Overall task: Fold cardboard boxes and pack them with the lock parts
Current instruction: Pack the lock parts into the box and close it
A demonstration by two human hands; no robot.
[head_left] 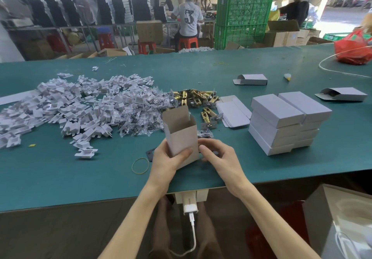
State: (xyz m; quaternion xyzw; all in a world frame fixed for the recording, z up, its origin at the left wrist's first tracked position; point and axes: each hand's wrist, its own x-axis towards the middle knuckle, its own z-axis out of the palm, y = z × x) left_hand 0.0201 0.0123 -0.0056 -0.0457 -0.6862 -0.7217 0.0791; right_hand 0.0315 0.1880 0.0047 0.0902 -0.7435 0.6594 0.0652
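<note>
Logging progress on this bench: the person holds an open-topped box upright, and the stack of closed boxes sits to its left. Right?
Not quite. The head view shows the stack of closed boxes to the right of the held box, not the left. The rest holds: the left hand and right hand hold it upright, top open.

Green table point(60, 178), white inserts heap point(60, 105), brass latches point(196, 96), stacked boxes point(285, 122), rubber band point(140, 166)

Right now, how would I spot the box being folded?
On the green table, near edge, the left hand and right hand meet. Between them is a small cardboard box. Unlike the closed boxes stacked on its right, it stands on end with its top open.
</note>
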